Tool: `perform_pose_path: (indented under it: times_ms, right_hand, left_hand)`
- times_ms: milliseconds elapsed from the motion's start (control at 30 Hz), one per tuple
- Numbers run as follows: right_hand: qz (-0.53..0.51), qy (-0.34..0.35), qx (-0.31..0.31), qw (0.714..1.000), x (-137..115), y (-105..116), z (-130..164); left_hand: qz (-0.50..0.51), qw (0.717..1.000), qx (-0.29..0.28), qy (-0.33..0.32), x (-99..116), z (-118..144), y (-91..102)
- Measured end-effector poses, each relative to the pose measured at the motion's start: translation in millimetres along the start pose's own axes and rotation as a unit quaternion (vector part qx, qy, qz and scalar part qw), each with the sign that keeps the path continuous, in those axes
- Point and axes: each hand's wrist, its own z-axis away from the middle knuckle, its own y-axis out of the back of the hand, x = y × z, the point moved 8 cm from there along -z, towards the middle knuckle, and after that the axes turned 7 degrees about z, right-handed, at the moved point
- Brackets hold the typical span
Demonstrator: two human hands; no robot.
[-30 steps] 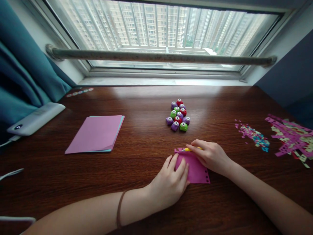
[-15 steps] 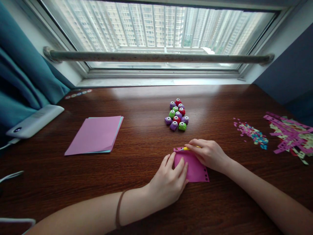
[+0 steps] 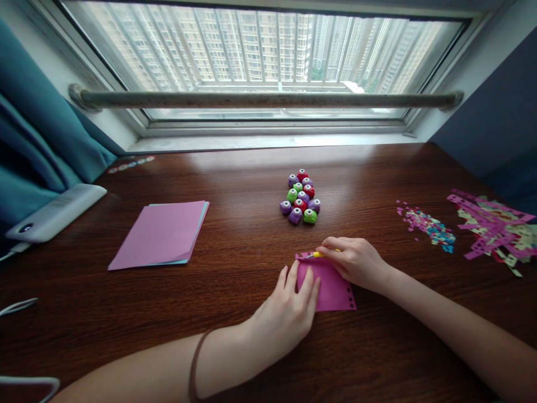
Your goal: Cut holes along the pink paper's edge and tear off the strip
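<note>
Paper [image 3: 331, 288], pink, flat on desk [image 3: 251, 252], punched holes along right edge. Left hand [image 3: 289, 313] at its 8 o'clock, fingers spread, pressing paper down. Right hand [image 3: 356, 260] at 1 o'clock, curled over yellow punch [image 3: 318, 254] on paper's top edge. Spare punches [image 3: 300, 197] at 12 o'clock, apart.

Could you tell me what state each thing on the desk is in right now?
pink sheet: flat on the desk, small holes punched along its right edge.
left hand: fingers pressing the pink sheet down.
right hand: closed over a yellow punch at the sheet's far edge.
paper stack: lying flat, untouched.
spare punches: clustered, unused.
punched bits: scattered loose.
paper strips: heaped.
</note>
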Motion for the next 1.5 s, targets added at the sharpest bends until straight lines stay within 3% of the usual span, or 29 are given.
perform_pose_path:
  times_ms: [200,567,1100,1333,1500]
  right_hand:
    - [-0.004,-0.004,-0.036,0.999,5.6,-1.7,4.6]
    - [-0.005,-0.004,-0.029,1.0,23.8,9.5,23.9]
    - [-0.023,-0.05,-0.07,0.996,57.0,11.9,57.7]
    - [-0.156,-0.108,-0.017,0.982,43.3,12.2,43.4]
    - [-0.174,-0.117,-0.036,0.977,16.8,2.3,18.3]
  left_hand:
    - [0.008,1.0,0.001,0.004,-0.3,0.0,-1.7]
    - [0.005,1.0,0.004,0.006,0.4,0.5,-0.8]
    - [0.007,1.0,0.008,0.012,0.2,0.8,0.1]
    - [-0.008,1.0,0.015,0.005,3.4,1.4,-2.1]
    - [-0.017,1.0,0.015,0.001,3.3,0.8,-2.0]
